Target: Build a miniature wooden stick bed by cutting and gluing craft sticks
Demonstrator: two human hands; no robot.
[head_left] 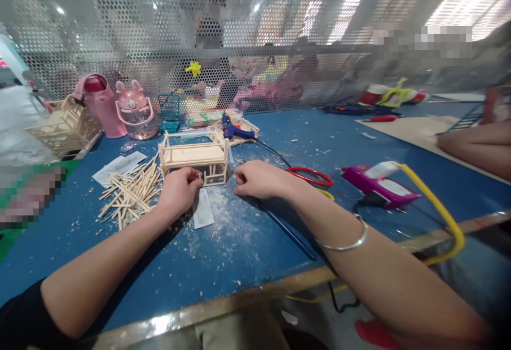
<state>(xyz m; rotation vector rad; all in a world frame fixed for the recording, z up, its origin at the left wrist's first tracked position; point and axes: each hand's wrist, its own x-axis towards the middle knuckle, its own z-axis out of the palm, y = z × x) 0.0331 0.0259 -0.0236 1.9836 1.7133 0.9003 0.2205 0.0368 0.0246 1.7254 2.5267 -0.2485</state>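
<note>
A small frame model built of thin wooden sticks (194, 154), shaped like a bunk bed or bench, stands on the blue table. At its front lower edge is my left hand (179, 189), thumb and fingers pinched together; whatever they hold is too small to make out. Just right of the model, low over the tabletop, my right hand (252, 180) has its fingers curled closed, their contents hidden. Loose wooden sticks (131, 190) lie in a heap left of my left hand. A white paper strip (203, 209) lies between the hands, and a dark blue rod (289, 233) extends from beneath my right wrist.
Behind the model lies a blue glue gun (235, 128). Pink bottles (136, 110) stand at the back left by a perforated metal screen (159, 36). A purple device (379, 185) with a yellow cable is at right; another person's arm (475, 145) rests beyond it.
</note>
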